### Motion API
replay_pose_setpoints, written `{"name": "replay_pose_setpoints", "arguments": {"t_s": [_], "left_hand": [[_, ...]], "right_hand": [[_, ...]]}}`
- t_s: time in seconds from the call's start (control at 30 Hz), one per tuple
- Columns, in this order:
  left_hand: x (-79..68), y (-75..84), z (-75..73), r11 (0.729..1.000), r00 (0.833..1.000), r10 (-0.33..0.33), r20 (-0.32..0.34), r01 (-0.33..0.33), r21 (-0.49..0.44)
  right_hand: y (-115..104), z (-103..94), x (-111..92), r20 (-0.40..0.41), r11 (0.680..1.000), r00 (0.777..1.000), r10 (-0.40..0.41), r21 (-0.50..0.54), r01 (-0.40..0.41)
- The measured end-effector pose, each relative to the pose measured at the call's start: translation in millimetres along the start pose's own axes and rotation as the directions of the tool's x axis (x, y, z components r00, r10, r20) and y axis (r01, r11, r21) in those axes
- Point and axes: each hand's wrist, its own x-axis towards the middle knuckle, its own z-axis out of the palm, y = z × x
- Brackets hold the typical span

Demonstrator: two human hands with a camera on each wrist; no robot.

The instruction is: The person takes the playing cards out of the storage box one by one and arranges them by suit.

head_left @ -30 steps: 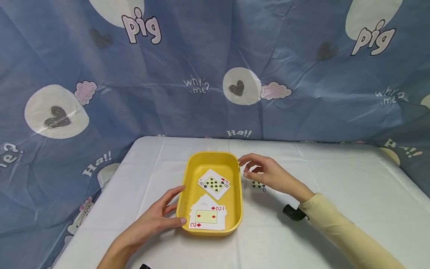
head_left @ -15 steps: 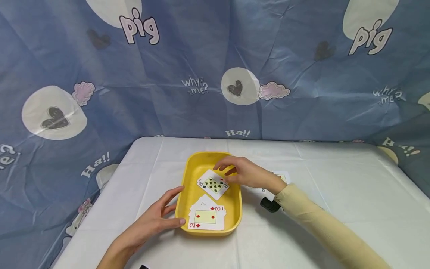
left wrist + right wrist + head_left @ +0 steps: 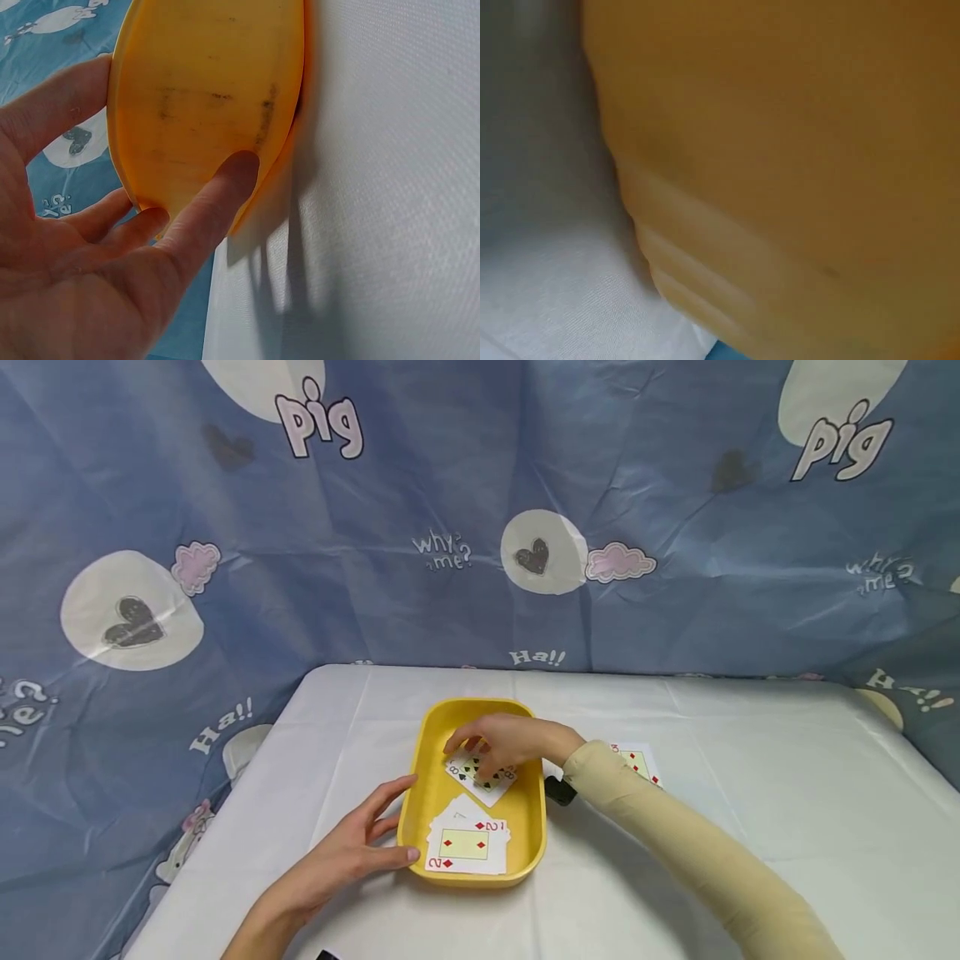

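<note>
A yellow tray stands on the white table. My left hand rests on its left side, fingers spread; in the left wrist view the thumb touches the outer wall. Inside the tray, my right hand reaches over the upper pile of playing cards, topped by an eight of spades. Its loosely bent fingers lie over that card and partly cover it. A lower pile has a two of diamonds on top. The right wrist view shows only the tray's outer wall, with the fingers hidden.
More playing cards lie on the table right of the tray, partly hidden by the right sleeve. A blue printed cloth hangs behind the table.
My right hand has moved left from above the cards beside the tray, over the rim and onto the eight of spades pile. The left hand stays at the tray.
</note>
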Motion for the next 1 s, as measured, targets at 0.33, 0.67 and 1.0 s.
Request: {"name": "replay_pose_setpoints", "arguments": {"t_s": [0.33, 0.67, 1.0], "left_hand": [[0.3, 0.7, 1.2, 1.0, 1.0, 0.004, 0.002, -0.004, -0.011], [-1.0, -1.3, 0.3, 1.0, 1.0, 0.012, 0.025, -0.012, -0.018], [-1.4, -1.0, 0.6, 1.0, 1.0, 0.014, 0.013, -0.014, -0.01]], "right_hand": [[1, 3.8, 13, 0.009, 0.978, 1.0, 0.03, -0.207, -0.027], [2, 11.9, 15, -0.03, 0.972, 0.999, 0.012, -0.232, -0.019], [6, 9.6, 11, -0.091, 0.99, 0.986, -0.143, -0.023, 0.141]]}}
